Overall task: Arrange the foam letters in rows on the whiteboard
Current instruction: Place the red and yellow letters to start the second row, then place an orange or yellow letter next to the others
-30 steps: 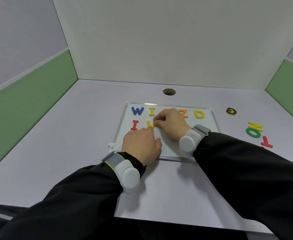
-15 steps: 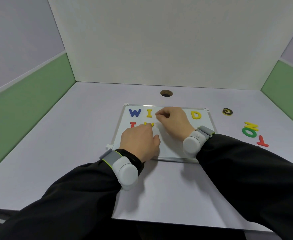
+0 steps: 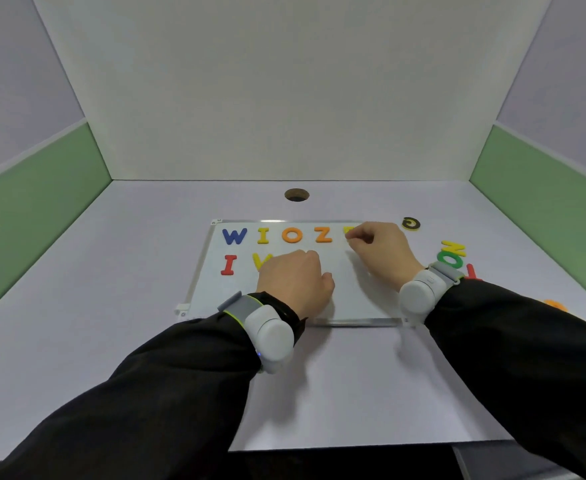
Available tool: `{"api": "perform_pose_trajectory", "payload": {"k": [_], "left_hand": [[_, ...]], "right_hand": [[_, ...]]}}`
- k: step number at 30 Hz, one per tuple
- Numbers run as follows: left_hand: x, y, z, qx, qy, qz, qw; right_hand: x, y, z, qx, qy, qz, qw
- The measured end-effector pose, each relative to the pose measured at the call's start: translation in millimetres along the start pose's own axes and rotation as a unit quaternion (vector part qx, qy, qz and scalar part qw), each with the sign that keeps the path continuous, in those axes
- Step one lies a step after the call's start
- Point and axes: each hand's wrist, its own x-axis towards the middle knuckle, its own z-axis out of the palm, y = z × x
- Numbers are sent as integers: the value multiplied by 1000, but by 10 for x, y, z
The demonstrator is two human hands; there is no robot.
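Whiteboard [image 3: 211,271] lies mid-bench. Top row L to R: blue W [image 3: 234,235], yellow I [image 3: 262,235], orange O [image 3: 292,234], orange Z [image 3: 323,234]; 2nd row has red I [image 3: 228,264], then yellow V [image 3: 260,260], half hidden. Left hand [image 3: 295,281] rests curled on the board over the V; can't tell if its grip holds anything. Right hand [image 3: 379,249] sits at the top row's right end, grip narrow, fingers pinched on a mostly hidden yellow letter [image 3: 348,229]. Loose letters [image 3: 452,255] lie on the bench just right of that wrist, so the right hand is nearer.

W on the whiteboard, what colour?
Blue: the W opens the top row, clear in the head view.
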Motion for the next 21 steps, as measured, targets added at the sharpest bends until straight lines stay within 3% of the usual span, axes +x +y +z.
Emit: {"api": "perform_pose_trajectory", "payload": {"k": [14,21], "left_hand": [[513,896,140,-24,-34,69,997],[761,1258,275,-21,-7,118,993]], "right_hand": [[-58,685,-667,-28,51,75,995],[-34,969,-876,-90,75,124,985]]}}
